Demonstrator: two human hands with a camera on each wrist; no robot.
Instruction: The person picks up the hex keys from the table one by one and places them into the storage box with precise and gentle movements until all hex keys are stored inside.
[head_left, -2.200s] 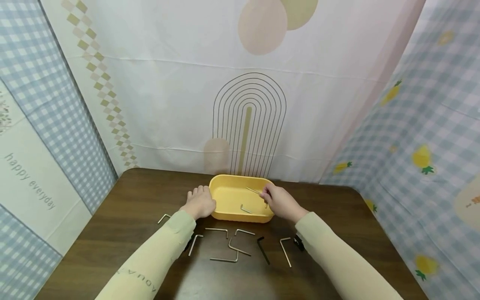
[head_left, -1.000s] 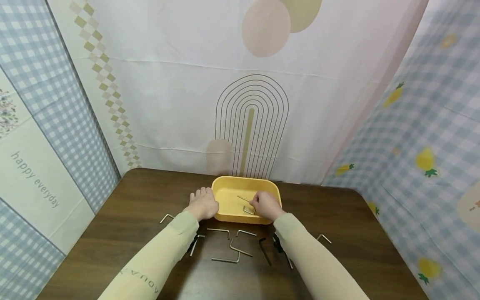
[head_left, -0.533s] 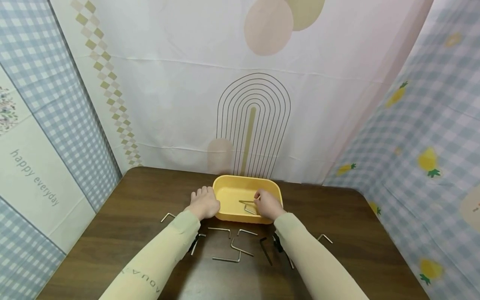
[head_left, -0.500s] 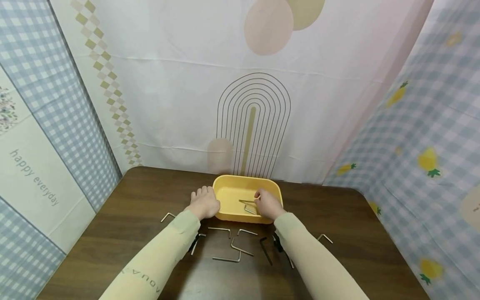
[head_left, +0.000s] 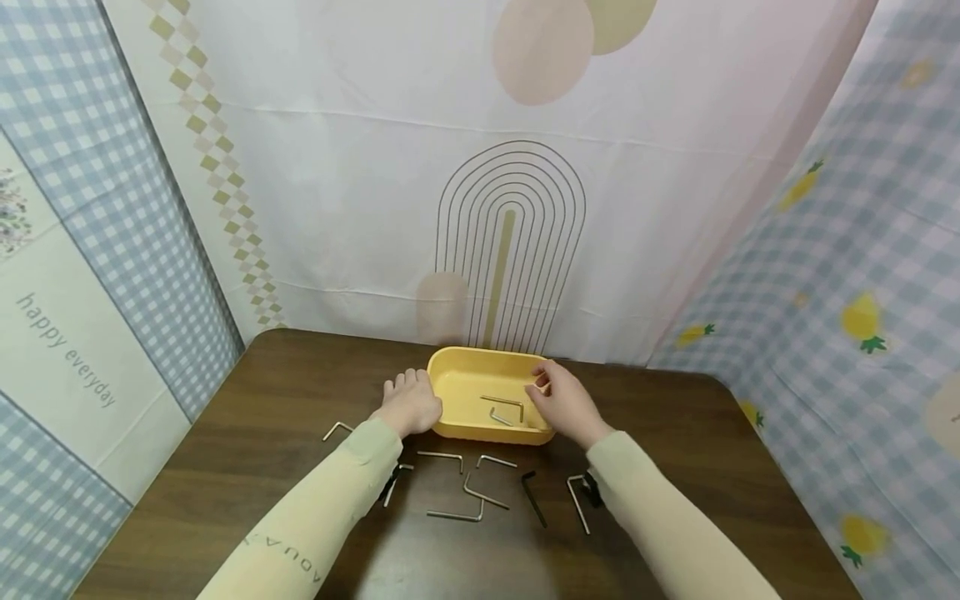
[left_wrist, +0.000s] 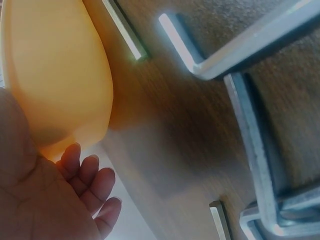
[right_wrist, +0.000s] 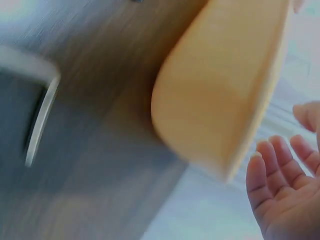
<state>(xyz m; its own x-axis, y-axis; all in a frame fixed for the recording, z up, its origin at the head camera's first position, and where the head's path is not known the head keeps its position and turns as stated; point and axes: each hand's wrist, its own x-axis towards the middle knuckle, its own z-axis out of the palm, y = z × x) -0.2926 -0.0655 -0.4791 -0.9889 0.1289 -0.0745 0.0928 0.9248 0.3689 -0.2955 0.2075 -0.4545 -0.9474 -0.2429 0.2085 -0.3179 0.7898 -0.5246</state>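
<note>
A yellow tray sits near the back of the table; two hex keys lie in it, a brassy one and a shorter silver one. My left hand holds the tray's left end at the rim. In the left wrist view its fingers curl loosely beside the end wall, the thumb hidden. Over the tray's right end is my right hand, nothing in it. Its fingers are spread and relaxed in the right wrist view, apart from the wall.
Several hex keys lie in front of the tray, among them a black one, a long silver one and one near the right wrist. Another hex key is at the left, partly behind the sleeve. Printed curtain hangs behind the table.
My right hand has lowered the brassy hex key into the tray, let it go, and moved back right to the tray's end. The left hand has stayed at the left end.
</note>
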